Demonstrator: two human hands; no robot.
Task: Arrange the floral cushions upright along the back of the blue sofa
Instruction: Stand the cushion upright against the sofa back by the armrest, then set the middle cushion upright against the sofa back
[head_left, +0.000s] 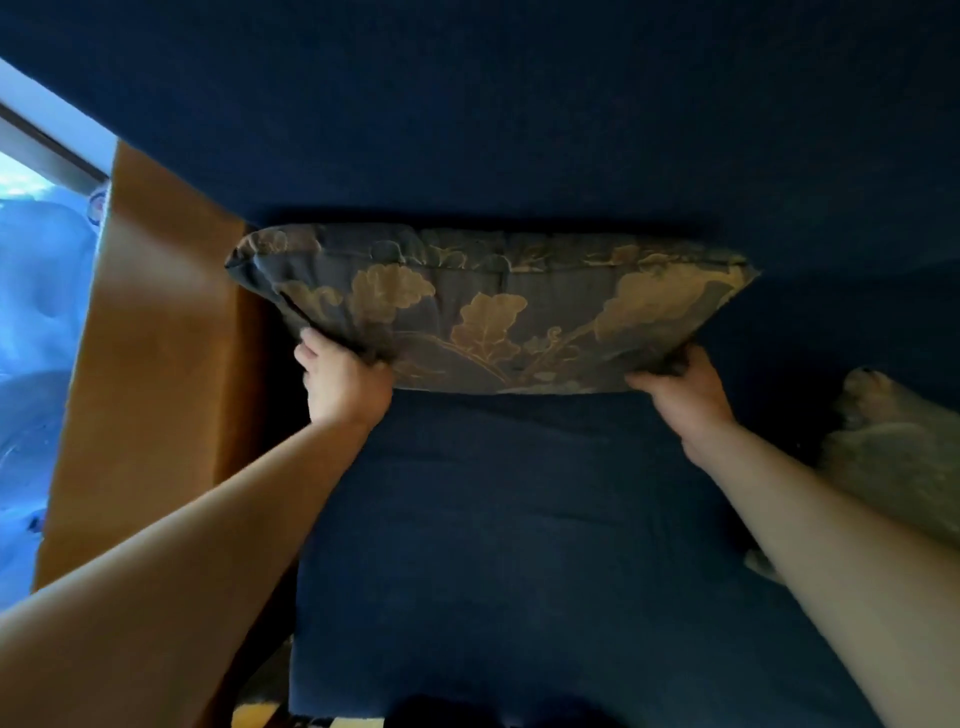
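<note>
A grey floral cushion (488, 306) with tan leaf patterns stands against the backrest of the blue sofa (519, 130), near its left end. My left hand (343, 379) grips the cushion's lower left corner. My right hand (685, 389) grips its lower right corner. Its bottom edge meets the blue seat (519, 519). A second floral cushion (893, 447) lies on the seat at the right edge, partly cut off by the frame and by my right forearm.
An orange-brown armrest (156, 364) flanks the sofa on the left. Beyond it is a bright window area (36, 312). A patterned floor shows at the bottom left (254, 712).
</note>
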